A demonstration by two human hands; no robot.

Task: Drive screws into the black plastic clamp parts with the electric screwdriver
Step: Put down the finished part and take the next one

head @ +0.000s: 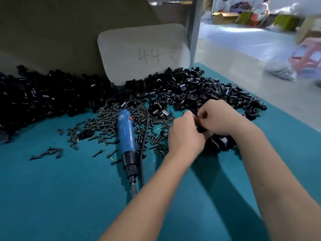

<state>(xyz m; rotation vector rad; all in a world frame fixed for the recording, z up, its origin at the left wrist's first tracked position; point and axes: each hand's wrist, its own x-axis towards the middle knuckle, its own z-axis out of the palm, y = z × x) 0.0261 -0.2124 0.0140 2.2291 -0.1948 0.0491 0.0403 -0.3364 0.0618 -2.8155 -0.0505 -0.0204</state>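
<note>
A teal desk (60, 197) carries a glossy heap of black clamp parts (199, 91) along its far edge. The blue electric screwdriver (126, 134) lies mid-desk, bit toward the near edge, on scattered metal screws (104, 122). Left hand (185, 134) and right hand (218, 117) meet, fingers curled around a small black clamp piece (201, 129).

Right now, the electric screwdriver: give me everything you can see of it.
The electric screwdriver lies flat on the teal table cover, untouched by either hand. Its body looks like blue plastic, with a small label and a reddish switch near the far end, a black collar below, then a metal chuck and bit pointing toward the person. A black cable leaves the far end and loops back along its right side. Its upper half rests among the loose screws. The left forearm hides the bit's tip.
</note>
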